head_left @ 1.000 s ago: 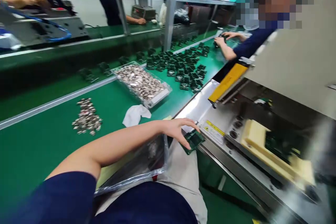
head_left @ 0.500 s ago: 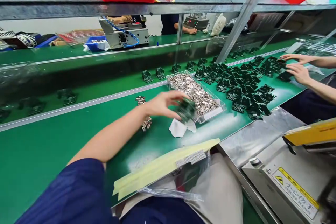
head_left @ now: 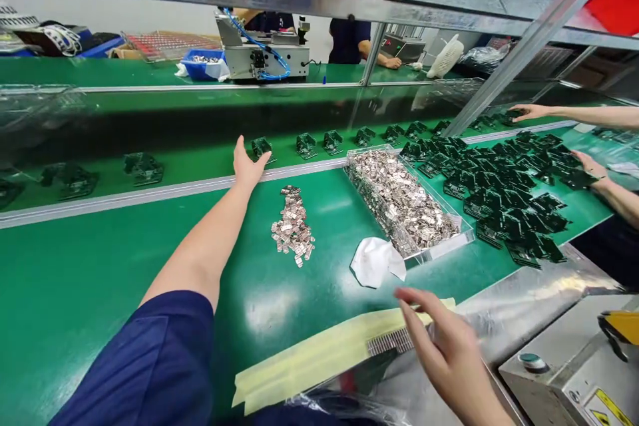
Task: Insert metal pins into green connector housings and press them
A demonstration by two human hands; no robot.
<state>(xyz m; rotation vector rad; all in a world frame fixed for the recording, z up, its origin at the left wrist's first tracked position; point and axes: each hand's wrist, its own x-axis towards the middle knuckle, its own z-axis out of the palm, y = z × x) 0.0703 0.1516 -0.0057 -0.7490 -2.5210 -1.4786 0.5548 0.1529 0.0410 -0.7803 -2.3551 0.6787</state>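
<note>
My left hand (head_left: 248, 165) reaches to the back strip, thumb and fingers spread around a dark green circuit board (head_left: 261, 148) that rests there. The thumb lies close to its lower edge; whether it touches cannot be made out. My right hand (head_left: 446, 349), slightly blurred, is held above the front edge of the table with fingers apart and nothing visible in it. Below it runs pale yellow tape (head_left: 304, 353) with a strip of small metal pieces (head_left: 387, 344). Between my hands lie a loose pile of small metal pieces (head_left: 293, 226) and a crumpled white paper (head_left: 372, 262).
A clear tray (head_left: 464, 235) full of metal pieces stands right of the pile. Beyond it many circuit boards (head_left: 504, 193) lie heaped, with a co-worker's hands (head_left: 589, 165) beside them. A metal post (head_left: 539, 46) and shelf edge (head_left: 200, 3) cross overhead. A machine (head_left: 564, 373) stands front right.
My left hand has moved from beside the tray, where it held a circuit board, to the back strip, fingers now spread around a board. My right hand has come into view. The camera has shifted.
</note>
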